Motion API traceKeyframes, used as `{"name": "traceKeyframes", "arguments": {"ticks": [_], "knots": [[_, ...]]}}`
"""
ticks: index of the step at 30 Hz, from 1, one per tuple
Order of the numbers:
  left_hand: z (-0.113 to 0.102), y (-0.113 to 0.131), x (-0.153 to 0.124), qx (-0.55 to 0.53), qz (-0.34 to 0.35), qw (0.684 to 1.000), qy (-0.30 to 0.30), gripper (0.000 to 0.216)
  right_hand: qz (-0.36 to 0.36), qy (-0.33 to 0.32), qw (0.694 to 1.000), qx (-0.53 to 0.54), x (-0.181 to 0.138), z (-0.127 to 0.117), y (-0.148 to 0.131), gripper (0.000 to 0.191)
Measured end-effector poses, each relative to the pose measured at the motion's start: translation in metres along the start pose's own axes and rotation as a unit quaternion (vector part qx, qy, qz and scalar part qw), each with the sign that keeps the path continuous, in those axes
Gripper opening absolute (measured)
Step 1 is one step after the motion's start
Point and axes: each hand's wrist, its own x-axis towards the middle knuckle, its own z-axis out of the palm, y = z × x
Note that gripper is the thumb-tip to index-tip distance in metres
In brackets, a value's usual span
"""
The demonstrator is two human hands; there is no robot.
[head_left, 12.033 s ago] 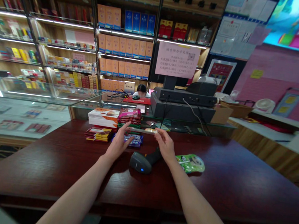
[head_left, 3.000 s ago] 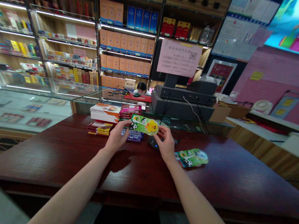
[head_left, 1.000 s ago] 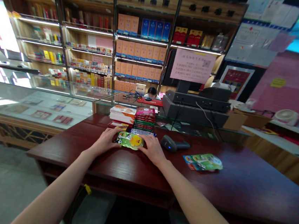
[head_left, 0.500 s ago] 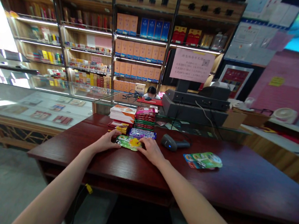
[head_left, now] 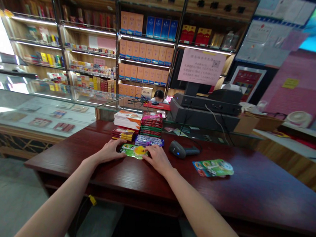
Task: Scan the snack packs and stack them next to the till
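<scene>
A flat green packet (head_left: pixel 131 151) with a yellow duck-like shape on it lies on the dark red wooden desk (head_left: pixel 130 177). My left hand (head_left: pixel 111 150) holds its left end between thumb and fingers. The right end is gripped by my right hand (head_left: pixel 157 158). Just behind the packet are purple-and-white wrapped packs (head_left: pixel 149 140) and yellow-and-red packs (head_left: pixel 123 134). Farther back stand a stack of white and orange boxes (head_left: pixel 127 120) and a pile of red and green packets (head_left: pixel 151 124).
Right of my hands lies a black barcode scanner (head_left: pixel 181 150). Beyond it is another green and blue packet (head_left: pixel 213 167). A cash register (head_left: pixel 204 113) stands on the glass counter (head_left: pixel 83 95). Behind the counter, a person's head (head_left: pixel 159 95) shows before stocked shelves.
The view has shifted slightly. Both hands keep hold of the green packet, which sits almost in the same place behind which the stacks are unchanged.
</scene>
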Motion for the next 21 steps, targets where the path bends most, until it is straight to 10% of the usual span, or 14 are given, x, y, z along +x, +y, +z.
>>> {"name": "traceKeyframes", "arguments": {"ticks": [21], "knots": [[0.015, 0.036, 0.031, -0.026, 0.137, 0.987, 0.084, 0.046, 0.025, 0.055, 0.996, -0.059, -0.005, -0.026, 0.003, 0.026]]}}
